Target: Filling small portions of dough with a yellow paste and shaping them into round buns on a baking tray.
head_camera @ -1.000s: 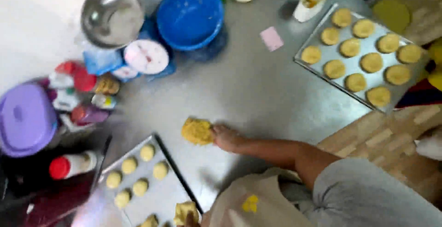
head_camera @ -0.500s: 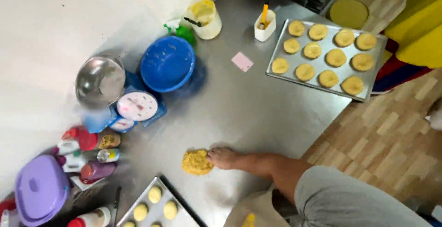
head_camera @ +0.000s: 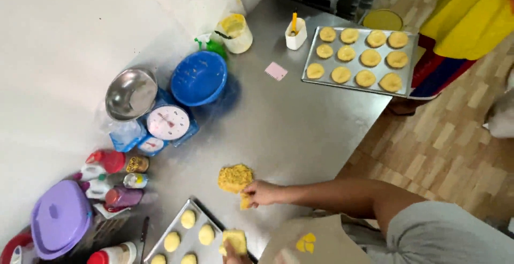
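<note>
A lump of yellow dough (head_camera: pixel 234 177) lies on the steel table (head_camera: pixel 289 130). My right hand (head_camera: pixel 262 193) reaches across to it and pinches a small piece of dough (head_camera: pixel 245 202) at the lump's near edge. At the bottom edge of the view my left hand (head_camera: pixel 229 254), mostly cut off, holds a flattened dough piece (head_camera: pixel 234 239) over the near baking tray (head_camera: pixel 206 216). Several round dough pieces (head_camera: pixel 188 219) sit on that tray.
A second tray of several dough rounds (head_camera: pixel 357 59) sits at the far right corner beside a person in yellow (head_camera: pixel 471 18). A blue bowl (head_camera: pixel 199 78), steel bowl (head_camera: pixel 130 94), kitchen scale (head_camera: pixel 168 123), pink scraper (head_camera: pixel 276 71), bottles (head_camera: pixel 112 181) and a purple lid (head_camera: pixel 60 218) line the wall.
The view has swung, so everything has shifted in the picture. My right hand stays at the dough lump and now pinches a small piece at its edge. My left hand's dough piece shows again.
</note>
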